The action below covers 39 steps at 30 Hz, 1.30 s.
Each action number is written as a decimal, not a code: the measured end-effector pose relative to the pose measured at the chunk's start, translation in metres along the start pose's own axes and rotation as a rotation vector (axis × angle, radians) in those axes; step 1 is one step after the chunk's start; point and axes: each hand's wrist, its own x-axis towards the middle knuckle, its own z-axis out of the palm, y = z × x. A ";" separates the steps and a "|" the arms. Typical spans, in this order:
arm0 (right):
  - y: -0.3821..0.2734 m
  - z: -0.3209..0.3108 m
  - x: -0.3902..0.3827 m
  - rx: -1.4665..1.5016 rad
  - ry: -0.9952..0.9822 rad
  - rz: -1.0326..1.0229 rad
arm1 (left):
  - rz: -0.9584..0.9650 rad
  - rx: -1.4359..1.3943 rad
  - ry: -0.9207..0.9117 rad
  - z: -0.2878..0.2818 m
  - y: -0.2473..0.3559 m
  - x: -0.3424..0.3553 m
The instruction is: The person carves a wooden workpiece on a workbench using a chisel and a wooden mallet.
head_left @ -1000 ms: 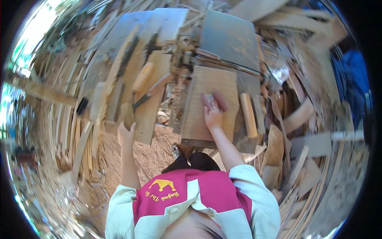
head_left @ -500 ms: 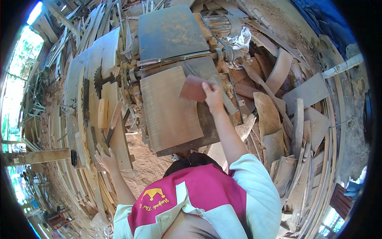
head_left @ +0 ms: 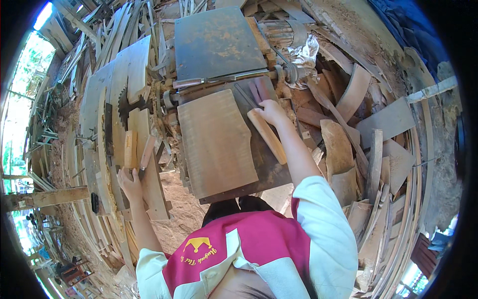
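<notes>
My right hand (head_left: 271, 112) holds a reddish sheet (head_left: 259, 89), blurred and seen narrow, over the right side of a dark metal plate (head_left: 271, 174). Just below this hand lies a long pale wooden block (head_left: 267, 137). A light-brown wooden panel (head_left: 216, 144) with a notched right edge rests on the plate to the left of it. My left hand (head_left: 130, 184) rests with fingers apart on the plank table (head_left: 89, 149), at the lower end of an upright wooden block (head_left: 130, 148). Beside it lies a wooden-handled blade tool (head_left: 147, 149).
A toothed saw blade (head_left: 122, 107) rises through the plank table. A blue-grey plate (head_left: 216, 42) and a shaft with pulley (head_left: 291, 74) are at the back, near crumpled foil (head_left: 303, 52). Scrap boards (head_left: 351, 92) pile to the right; long offcuts (head_left: 64, 65) lie left.
My right hand has moved off the panel toward the upper right with the reddish sheet. My left hand has shifted slightly up. The view has turned since the first frame.
</notes>
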 end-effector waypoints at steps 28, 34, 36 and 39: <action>-0.211 0.079 0.175 -0.533 0.076 -0.367 | -0.037 -0.454 -0.107 0.014 -0.009 0.071; -0.181 0.008 0.143 -0.192 0.245 -0.551 | 0.299 -0.586 -0.242 0.033 0.066 0.051; -0.174 -0.019 0.124 -0.054 0.293 -0.594 | 0.432 -0.442 -0.380 0.036 0.110 0.043; -0.159 -0.058 0.088 0.194 0.360 -0.564 | 0.533 -0.514 -0.418 0.069 0.152 0.025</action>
